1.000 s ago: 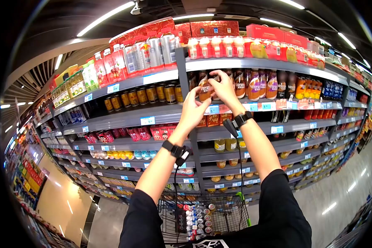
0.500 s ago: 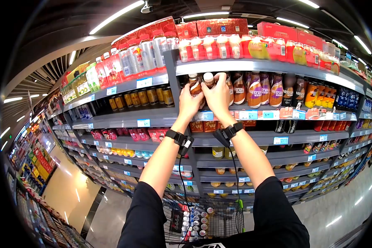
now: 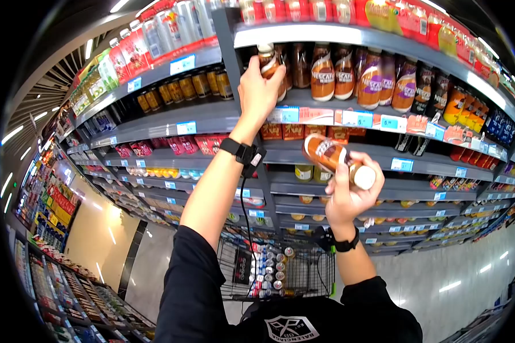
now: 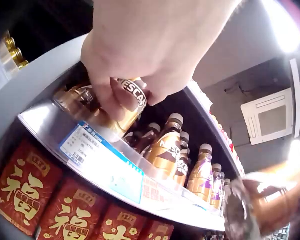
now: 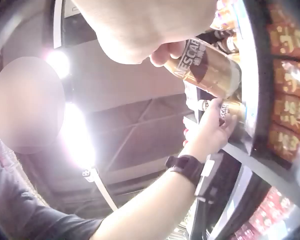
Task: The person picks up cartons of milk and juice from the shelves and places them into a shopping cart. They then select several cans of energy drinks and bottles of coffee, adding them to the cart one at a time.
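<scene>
My left hand [image 3: 258, 94] reaches to the shelf and grips a brown Nescafé coffee bottle [image 4: 132, 100] with fingers and thumb around its sides. That bottle stands at the left end of the coffee row, close behind the shelf's price strip [image 3: 309, 116]. In front of the lower shelves, my right hand [image 3: 352, 197] holds a second Nescafé coffee bottle [image 3: 326, 151] near its white cap [image 3: 363, 177]. It is tilted, cap toward me and base toward the shelf. The right wrist view shows this bottle [image 5: 210, 70] gripped, with the left hand [image 5: 212, 130] beyond it.
More coffee bottles [image 3: 323, 74] stand right of my left hand, some with purple labels [image 3: 371, 80]. A grey upright [image 3: 228, 43] divides them from gold cans [image 3: 186, 88]. Red boxes [image 4: 25, 187] sit one shelf below. A wire shopping cart [image 3: 309, 274] with several cans [image 3: 269, 266] stands below me.
Both hands were together at the coffee row. My right hand has drawn back down and right with a bottle; my left still grips one at the shelf. The head view has tipped downward.
</scene>
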Demonstrator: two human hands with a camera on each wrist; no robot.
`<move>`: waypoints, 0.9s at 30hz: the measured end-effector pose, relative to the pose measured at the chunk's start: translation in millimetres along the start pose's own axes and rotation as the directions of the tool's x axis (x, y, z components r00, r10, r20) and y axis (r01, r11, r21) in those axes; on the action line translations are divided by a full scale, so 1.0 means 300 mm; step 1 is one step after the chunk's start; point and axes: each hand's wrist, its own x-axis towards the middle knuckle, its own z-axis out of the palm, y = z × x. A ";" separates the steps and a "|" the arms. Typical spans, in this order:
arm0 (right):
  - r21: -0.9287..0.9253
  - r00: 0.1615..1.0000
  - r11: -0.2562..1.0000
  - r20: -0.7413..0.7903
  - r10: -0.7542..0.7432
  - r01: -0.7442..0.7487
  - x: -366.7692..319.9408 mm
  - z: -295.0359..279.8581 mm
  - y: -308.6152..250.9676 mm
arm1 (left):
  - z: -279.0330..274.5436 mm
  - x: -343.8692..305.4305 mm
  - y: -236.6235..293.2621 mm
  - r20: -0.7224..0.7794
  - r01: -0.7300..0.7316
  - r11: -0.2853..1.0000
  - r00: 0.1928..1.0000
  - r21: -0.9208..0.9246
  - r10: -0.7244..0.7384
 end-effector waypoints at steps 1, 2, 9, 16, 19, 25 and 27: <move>-0.043 0.998 0.998 -0.012 0.055 -0.055 -0.044 -0.039 -0.013 | 0.008 0.008 -0.005 0.035 -0.012 1.000 0.999 0.009 0.012; -0.066 0.997 0.995 0.019 0.077 -0.076 -0.086 -0.078 -0.016 | 0.020 0.019 -0.007 0.064 -0.053 0.997 0.997 0.048 0.050; -0.204 0.831 0.805 -0.126 0.542 -0.557 -0.367 -0.264 -0.037 | 0.023 -0.103 0.043 0.052 -0.158 0.957 0.983 -0.245 0.175; -0.465 0.606 0.469 -0.203 0.769 -0.751 -0.576 -0.551 -0.047 | -0.272 -0.346 -0.106 -0.245 -0.587 0.737 0.810 -0.335 0.533; -0.673 0.535 0.291 -0.184 0.825 -0.680 -0.753 -0.792 0.003 | -0.457 -0.684 -0.063 -0.242 -0.278 0.916 0.947 -0.289 0.211; -0.975 0.408 0.060 -0.034 0.912 -0.213 -0.928 -0.979 0.028 | -0.830 -1.480 -0.289 0.395 0.680 0.673 0.556 0.289 -0.732; -0.957 0.397 0.094 -0.024 0.917 -0.275 -1.025 -1.032 0.090 | -0.917 -1.686 -0.286 0.485 0.455 0.593 0.342 0.664 -0.805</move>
